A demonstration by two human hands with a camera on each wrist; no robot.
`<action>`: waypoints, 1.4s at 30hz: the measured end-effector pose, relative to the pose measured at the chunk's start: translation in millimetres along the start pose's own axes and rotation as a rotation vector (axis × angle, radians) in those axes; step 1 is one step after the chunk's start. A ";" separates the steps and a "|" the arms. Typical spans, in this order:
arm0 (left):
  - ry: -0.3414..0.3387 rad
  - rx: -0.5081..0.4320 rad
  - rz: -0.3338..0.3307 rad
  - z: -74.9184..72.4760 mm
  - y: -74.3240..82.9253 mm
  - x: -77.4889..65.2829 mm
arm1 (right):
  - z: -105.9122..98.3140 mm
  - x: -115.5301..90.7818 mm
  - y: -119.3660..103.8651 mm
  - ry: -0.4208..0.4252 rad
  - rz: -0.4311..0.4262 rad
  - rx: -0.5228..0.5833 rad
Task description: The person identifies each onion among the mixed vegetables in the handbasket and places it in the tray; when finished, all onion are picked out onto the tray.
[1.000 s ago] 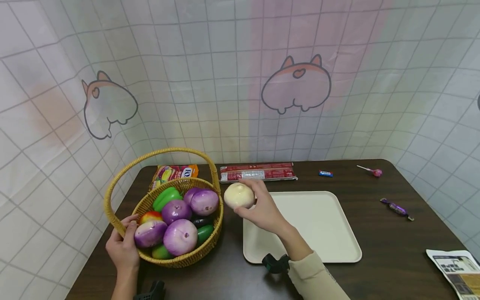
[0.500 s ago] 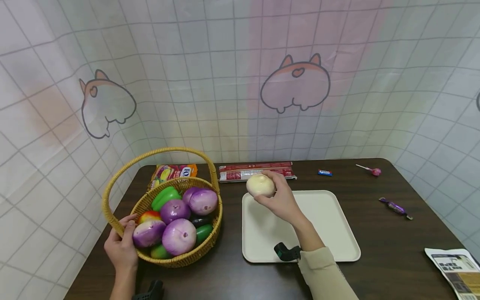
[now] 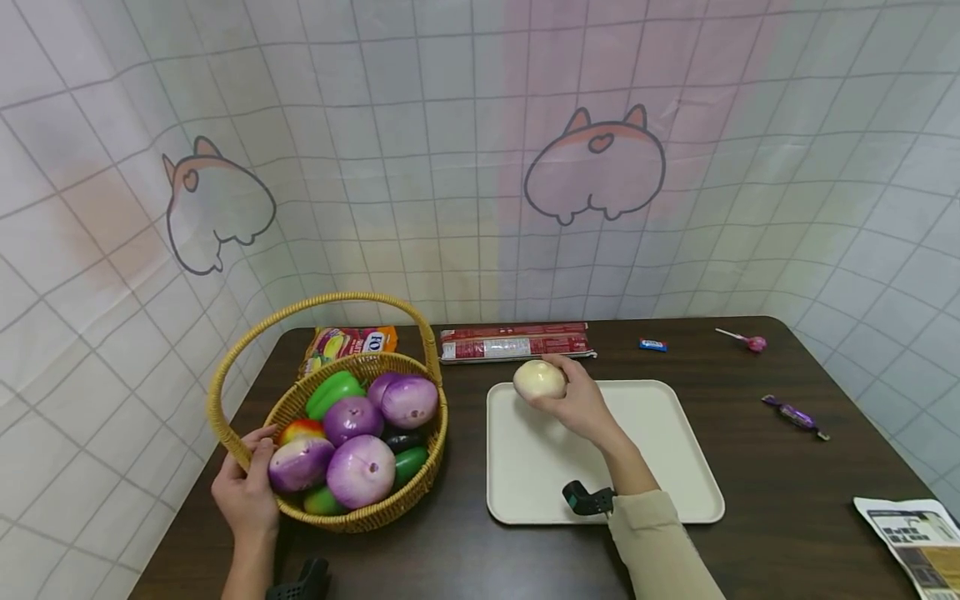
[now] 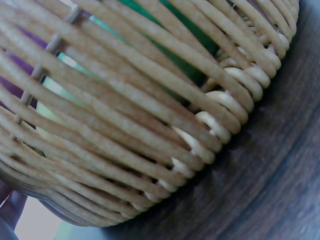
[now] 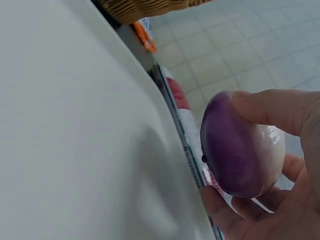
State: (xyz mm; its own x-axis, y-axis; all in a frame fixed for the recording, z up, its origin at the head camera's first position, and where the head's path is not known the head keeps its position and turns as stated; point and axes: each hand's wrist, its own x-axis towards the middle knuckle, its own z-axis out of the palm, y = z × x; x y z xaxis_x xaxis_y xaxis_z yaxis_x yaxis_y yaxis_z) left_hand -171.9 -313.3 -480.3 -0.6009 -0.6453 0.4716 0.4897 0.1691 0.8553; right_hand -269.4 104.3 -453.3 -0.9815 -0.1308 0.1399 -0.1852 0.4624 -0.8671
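Note:
My right hand (image 3: 581,404) holds a purple onion (image 3: 540,381) between thumb and fingers, above the far left part of a cream tray (image 3: 600,467). The onion's pale end faces the head camera; its purple side with a small dark stub shows in the right wrist view. My left hand (image 3: 247,492) grips the left rim of a wicker basket (image 3: 367,522) beside the foot of its tall handle. Inside lie several purple onions (image 3: 362,472), a green pepper (image 3: 333,394), a red-yellow fruit (image 3: 302,432) and dark green vegetables (image 3: 408,467). Only the basket's woven side (image 4: 125,100) fills the left wrist view.
Behind the tray and basket lie a long red packet (image 3: 517,342) and a colourful candy bag (image 3: 348,346). At the right are a small blue sweet (image 3: 652,345), a lollipop (image 3: 753,343), a purple-wrapped candy (image 3: 797,417) and a printed packet (image 3: 911,533) at the table's edge.
My right hand has carried the onion from beside the basket rightward over the tray, then slightly lower. The left hand and basket have stayed in place.

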 end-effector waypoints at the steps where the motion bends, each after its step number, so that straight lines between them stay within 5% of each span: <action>1: 0.000 -0.001 0.001 0.2 0.1 0.1 | 1.0 0.6 2.3 -0.004 0.010 -0.004; 16: 0.005 0.009 0.000 1.5 2.4 -0.8 | 13.3 -0.6 13.8 -0.063 0.062 -0.014; 42: 0.004 0.052 -0.026 0.5 1.6 -0.5 | 27.4 -4.7 7.5 -0.112 -0.021 0.018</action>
State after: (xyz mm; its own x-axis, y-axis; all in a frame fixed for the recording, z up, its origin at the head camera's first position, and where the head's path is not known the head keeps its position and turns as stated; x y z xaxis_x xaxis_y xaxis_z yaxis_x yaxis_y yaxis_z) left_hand -171.1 -312.3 -479.1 -0.6104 -0.6529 0.4485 0.4408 0.1905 0.8772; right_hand -264.8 84.4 -473.6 -0.9656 -0.2383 0.1045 -0.2037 0.4425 -0.8733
